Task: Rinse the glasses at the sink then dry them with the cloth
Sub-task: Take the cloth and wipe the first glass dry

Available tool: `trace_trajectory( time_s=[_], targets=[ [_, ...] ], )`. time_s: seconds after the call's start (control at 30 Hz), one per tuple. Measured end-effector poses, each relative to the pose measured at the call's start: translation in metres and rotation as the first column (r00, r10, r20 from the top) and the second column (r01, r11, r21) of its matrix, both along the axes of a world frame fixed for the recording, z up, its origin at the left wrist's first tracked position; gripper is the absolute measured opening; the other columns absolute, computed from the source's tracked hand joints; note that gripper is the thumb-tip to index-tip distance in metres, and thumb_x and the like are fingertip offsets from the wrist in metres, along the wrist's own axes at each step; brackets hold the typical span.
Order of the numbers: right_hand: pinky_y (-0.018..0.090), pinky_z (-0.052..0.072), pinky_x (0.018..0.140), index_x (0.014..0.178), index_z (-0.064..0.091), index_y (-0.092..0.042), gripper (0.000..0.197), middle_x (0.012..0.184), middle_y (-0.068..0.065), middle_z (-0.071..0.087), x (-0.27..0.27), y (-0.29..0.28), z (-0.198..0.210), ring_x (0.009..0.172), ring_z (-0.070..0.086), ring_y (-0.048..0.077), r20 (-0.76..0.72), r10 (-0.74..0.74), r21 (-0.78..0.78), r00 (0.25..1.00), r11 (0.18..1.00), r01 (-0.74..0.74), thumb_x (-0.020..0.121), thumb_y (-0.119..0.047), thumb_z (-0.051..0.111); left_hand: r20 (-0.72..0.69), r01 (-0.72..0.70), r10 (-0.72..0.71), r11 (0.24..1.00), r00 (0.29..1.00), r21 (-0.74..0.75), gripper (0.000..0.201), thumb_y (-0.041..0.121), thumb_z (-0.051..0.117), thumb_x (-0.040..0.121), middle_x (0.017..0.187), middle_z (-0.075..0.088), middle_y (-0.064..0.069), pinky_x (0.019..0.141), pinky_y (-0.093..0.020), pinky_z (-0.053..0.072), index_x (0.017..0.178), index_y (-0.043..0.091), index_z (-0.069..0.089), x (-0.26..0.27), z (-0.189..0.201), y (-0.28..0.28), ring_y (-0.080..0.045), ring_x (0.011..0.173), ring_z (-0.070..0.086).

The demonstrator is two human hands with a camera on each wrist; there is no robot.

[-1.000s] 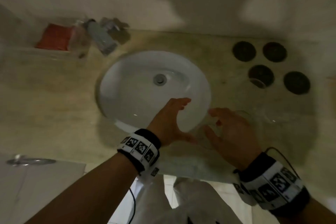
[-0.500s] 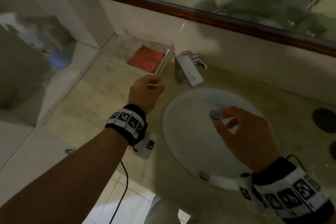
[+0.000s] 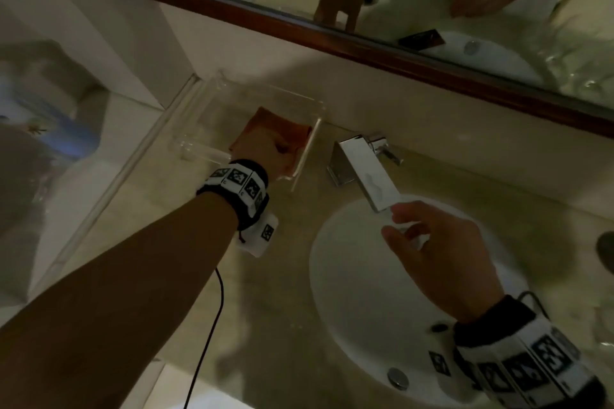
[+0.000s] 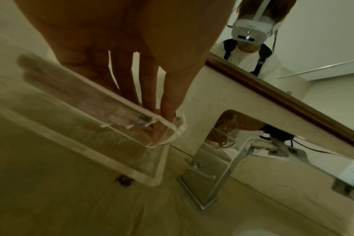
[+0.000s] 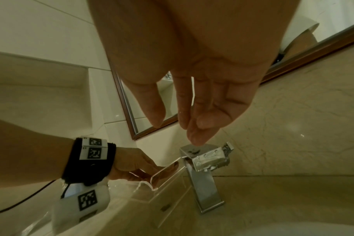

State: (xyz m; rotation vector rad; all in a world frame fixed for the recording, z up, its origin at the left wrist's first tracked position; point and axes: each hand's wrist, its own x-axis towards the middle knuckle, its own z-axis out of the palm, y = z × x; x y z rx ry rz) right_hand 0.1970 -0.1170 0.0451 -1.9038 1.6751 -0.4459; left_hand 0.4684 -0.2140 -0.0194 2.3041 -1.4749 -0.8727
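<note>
Head view steeply down over sink (image 3: 349,276); 2 close wrist views sharing faucet (image 4: 208,172) and tray (image 5: 164,188).

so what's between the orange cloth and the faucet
The clear tray's upright end wall, then a bare strip of counter before the faucet. The cloth lies inside the tray under the left hand. The head view shows this best.

We counted one white sink (image 3: 349,292) and one chrome faucet (image 3: 365,173). There was one clear tray (image 3: 206,103) with one orange cloth (image 3: 282,129) in it. We saw two hands, the left hand (image 3: 255,149) and the right hand (image 3: 442,262), one mirror (image 3: 415,60), and one dark coaster (image 3: 605,247) at the edge.
</note>
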Motion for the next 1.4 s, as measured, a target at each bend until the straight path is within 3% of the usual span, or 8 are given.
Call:
trace_trajectory(
  time_s=[0.17,0.3,0.6,0.73,0.87,1.1,1.23,1.4],
  targets=[
    [0.039,0.059,0.076,0.115,0.069,-0.025,0.038,0.098,-0.018,0.068,0.010,-0.017,0.000,0.079,0.066,0.002,-0.002,-0.007,0.065,1.000,0.998,0.007,0.086,-0.047,0.061,0.119,0.040,-0.043,0.999,0.992,0.027,0.035,0.041,0.075,0.084,0.125,0.069,-0.002,0.097,-0.039,0.053,0.115,0.025,0.072,0.001,-0.008,-0.011,-0.027,0.112,0.064],
    [0.033,0.059,0.077,0.114,0.069,-0.022,0.029,0.096,-0.012,0.071,0.020,-0.029,-0.007,0.079,0.067,0.002,0.017,-0.021,0.067,1.000,0.998,0.020,0.090,-0.038,0.068,0.192,0.074,-0.075,0.997,0.979,0.015,0.025,0.043,0.074,0.086,0.108,0.073,-0.001,0.088,-0.037,0.054,0.102,0.024,0.075,0.003,-0.009,-0.008,-0.026,0.100,0.066],
    [0.024,0.054,0.073,0.116,0.069,-0.024,0.029,0.103,-0.012,0.073,0.026,-0.041,-0.010,0.081,0.068,0.001,0.047,0.016,0.049,0.999,0.999,-0.018,0.091,-0.040,0.067,0.004,-0.176,0.182,0.958,0.983,-0.226,0.033,0.055,0.063,0.085,0.068,0.056,0.010,0.071,-0.031,0.049,0.080,0.022,0.058,-0.010,0.015,0.008,-0.022,0.073,0.059],
    [0.013,0.046,0.065,0.115,0.067,-0.027,0.028,0.104,-0.018,0.070,0.018,-0.038,-0.005,0.080,0.064,-0.007,0.068,0.036,0.036,0.997,0.999,-0.039,0.091,-0.041,0.066,-0.080,-0.224,0.209,0.892,0.975,-0.393,0.014,0.027,0.060,0.085,0.067,0.055,0.012,0.066,-0.030,0.047,0.085,0.013,0.064,-0.022,0.046,0.021,-0.015,0.069,0.058],
    [0.008,0.041,0.058,0.116,0.068,-0.025,0.031,0.102,-0.018,0.069,0.007,-0.028,0.005,0.078,0.063,-0.009,0.142,0.041,0.009,0.989,0.999,-0.043,0.091,-0.042,0.065,-0.261,-0.244,0.117,0.810,0.958,-0.534,0.019,0.020,0.061,0.091,0.062,0.057,0.009,0.051,-0.010,0.042,0.077,0.007,0.064,-0.055,0.085,0.046,0.000,0.054,0.057],
    [0.010,0.051,0.067,0.116,0.066,-0.023,0.037,0.096,-0.018,0.070,-0.033,0.008,0.038,0.085,0.065,-0.008,0.362,0.032,-0.153,0.932,0.988,0.025,0.089,-0.046,0.061,-0.577,-0.117,-0.242,0.850,0.780,-0.514,0.009,-0.011,0.062,0.077,0.066,0.064,-0.001,0.054,-0.021,0.052,0.076,-0.001,0.062,-0.127,0.117,0.094,-0.008,0.053,0.063],
    [0.008,0.052,0.069,0.119,0.063,-0.030,0.032,0.098,-0.026,0.067,-0.071,0.034,0.055,0.091,0.066,-0.009,0.463,0.067,-0.188,0.884,0.982,0.024,0.090,-0.044,0.062,-0.641,0.009,-0.377,0.866,0.669,-0.500,0.004,-0.003,0.070,0.080,0.075,0.069,-0.004,0.063,-0.024,0.056,0.079,0.000,0.067,-0.172,0.115,0.117,-0.012,0.066,0.069],
    [0.020,0.059,0.073,0.109,0.070,-0.022,0.020,0.097,-0.016,0.073,-0.127,0.065,0.052,0.090,0.071,0.002,0.507,0.011,-0.122,0.862,0.991,0.059,0.090,-0.029,0.070,-0.755,0.050,-0.351,0.919,0.555,-0.390,0.007,0.006,0.071,0.086,0.077,0.073,-0.007,0.069,-0.037,0.062,0.080,0.004,0.070,-0.221,0.106,0.142,-0.023,0.068,0.072]
  ],
)
